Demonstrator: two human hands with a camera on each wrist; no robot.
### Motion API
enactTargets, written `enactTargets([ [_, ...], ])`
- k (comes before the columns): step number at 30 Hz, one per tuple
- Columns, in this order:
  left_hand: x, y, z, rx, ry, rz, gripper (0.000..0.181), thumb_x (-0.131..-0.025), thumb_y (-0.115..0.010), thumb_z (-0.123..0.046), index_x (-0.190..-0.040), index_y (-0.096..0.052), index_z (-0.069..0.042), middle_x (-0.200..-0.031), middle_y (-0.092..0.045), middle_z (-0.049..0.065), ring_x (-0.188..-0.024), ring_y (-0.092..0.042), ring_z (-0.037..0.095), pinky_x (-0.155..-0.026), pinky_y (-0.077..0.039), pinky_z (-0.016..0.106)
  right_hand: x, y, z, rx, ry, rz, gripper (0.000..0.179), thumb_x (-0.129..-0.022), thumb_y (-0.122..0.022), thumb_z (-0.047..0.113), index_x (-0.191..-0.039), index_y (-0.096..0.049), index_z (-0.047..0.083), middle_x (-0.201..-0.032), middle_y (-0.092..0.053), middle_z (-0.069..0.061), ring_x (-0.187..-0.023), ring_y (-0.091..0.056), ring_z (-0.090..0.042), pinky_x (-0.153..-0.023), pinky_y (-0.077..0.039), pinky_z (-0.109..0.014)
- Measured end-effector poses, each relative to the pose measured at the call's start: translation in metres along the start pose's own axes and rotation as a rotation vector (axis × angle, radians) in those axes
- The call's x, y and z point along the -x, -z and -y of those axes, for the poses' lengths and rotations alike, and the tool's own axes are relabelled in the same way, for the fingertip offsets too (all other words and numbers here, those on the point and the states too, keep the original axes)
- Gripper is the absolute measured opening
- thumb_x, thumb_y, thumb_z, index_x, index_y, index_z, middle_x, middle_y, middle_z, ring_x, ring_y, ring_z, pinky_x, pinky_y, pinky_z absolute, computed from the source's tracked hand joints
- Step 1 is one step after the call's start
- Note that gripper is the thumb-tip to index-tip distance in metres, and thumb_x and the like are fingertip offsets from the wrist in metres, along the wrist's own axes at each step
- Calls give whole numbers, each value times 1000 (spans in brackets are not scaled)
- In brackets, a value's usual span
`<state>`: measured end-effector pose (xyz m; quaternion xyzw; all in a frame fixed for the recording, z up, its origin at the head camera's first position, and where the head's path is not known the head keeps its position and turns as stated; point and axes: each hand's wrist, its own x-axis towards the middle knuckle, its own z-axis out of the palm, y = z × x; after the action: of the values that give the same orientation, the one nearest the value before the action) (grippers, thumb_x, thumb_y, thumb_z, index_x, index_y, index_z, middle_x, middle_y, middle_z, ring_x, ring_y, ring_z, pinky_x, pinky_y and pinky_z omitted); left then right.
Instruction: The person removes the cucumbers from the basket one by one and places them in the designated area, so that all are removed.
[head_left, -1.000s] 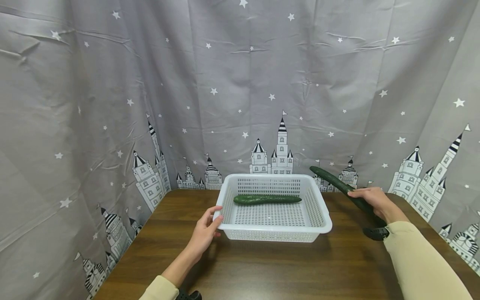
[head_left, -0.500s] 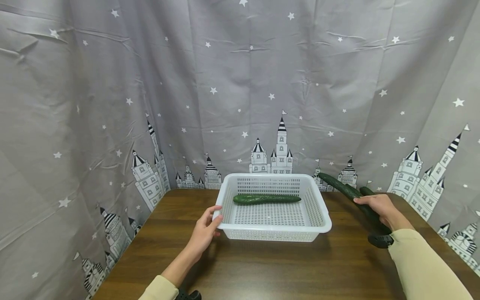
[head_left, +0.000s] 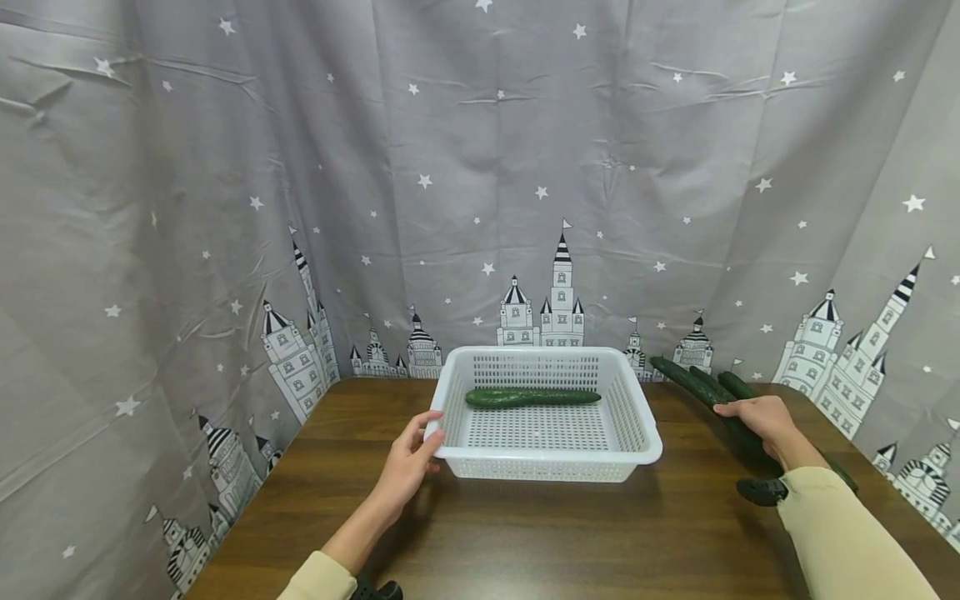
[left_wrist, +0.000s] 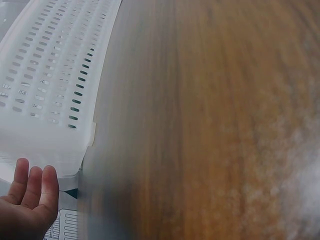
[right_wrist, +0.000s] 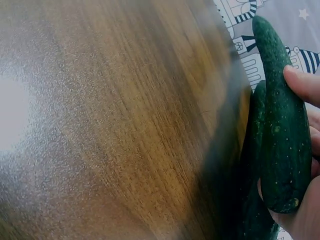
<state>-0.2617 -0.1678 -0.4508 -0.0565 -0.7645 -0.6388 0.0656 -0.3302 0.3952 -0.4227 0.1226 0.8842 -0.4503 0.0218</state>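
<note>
A white plastic basket [head_left: 547, 458] with slotted walls stands on the table. Its left rim is gripped by my left hand [head_left: 407, 462], thumb on top; in the left wrist view the fingers [left_wrist: 49, 187] lie against the basket's outside. One cucumber [head_left: 532, 398] lies lengthwise inside, towards the back. To the basket's right, my right hand [head_left: 761, 421] holds a dark green cucumber [head_left: 675, 374], thumb on its near side in the right wrist view. Right beside it are other cucumbers [head_left: 737, 384], partly hidden by the hand and forearm. Whether the held cucumber touches the table I cannot tell.
The brown wooden table [head_left: 525, 533] has its back edge just behind the basket. A grey curtain [head_left: 480, 167] with stars and castles hangs behind and at both sides.
My right hand has moved right and down with its cucumber, alongside the other cucumbers, of which more now shows. The left hand and the basket stay as they were.
</note>
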Motion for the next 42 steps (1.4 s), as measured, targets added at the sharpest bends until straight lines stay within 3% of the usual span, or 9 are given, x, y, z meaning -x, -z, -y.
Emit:
enactTargets([
  [9,1,2,-2,5,7,-2,38,-103,-59,-24,-139,-52,-17,-117,-59,22,-91,-58,18,-73,-54,36,5,-4,3,56,-10,-65,82,-91,-70,35,-138,-39,-24,-152,-20,-44,-136,-25,-61,-110,-32,-67],
  [14,2,2,-3,5,7,-3,39,-103,-59,-24,-140,-52,-17,-117,-59,22,-91,-58,18,-72,-54,36,6,-11,3,139,15,-139,54,-87,-73,32,-111,-67,-16,-143,-39,-42,-127,-38,-61,-101,-42,-65],
  [18,2,2,-2,6,3,-2,40,-103,-59,-24,-141,-51,-15,-116,-59,22,-91,-58,17,-73,-54,37,5,-17,3,232,24,-173,41,-85,-74,32,-95,-76,-8,-134,-50,-40,-117,-48,-60,-92,-49,-63],
  [23,2,1,-3,5,4,-1,40,-102,-60,-24,-140,-51,-16,-117,-60,22,-91,-58,18,-74,-54,37,6,-19,2,353,24,-176,43,-86,-71,34,-95,-74,-9,-120,-59,-41,-96,-60,-54,-68,-54,-53],
  [26,2,1,-3,9,4,-2,39,-102,-59,-24,-140,-52,-16,-116,-60,23,-91,-58,18,-73,-54,38,8,-21,1,383,5,-157,49,-87,-69,36,-99,-70,-12,-114,-59,-43,-90,-61,-54,-60,-53,-51],
  [42,1,0,-2,16,4,-2,38,-102,-60,-23,-140,-52,-16,-114,-60,22,-90,-58,17,-74,-55,41,11,-21,6,407,-90,-164,63,-90,-65,35,-116,-55,-21,-119,-52,-47,-98,-58,-59,-63,-52,-54],
])
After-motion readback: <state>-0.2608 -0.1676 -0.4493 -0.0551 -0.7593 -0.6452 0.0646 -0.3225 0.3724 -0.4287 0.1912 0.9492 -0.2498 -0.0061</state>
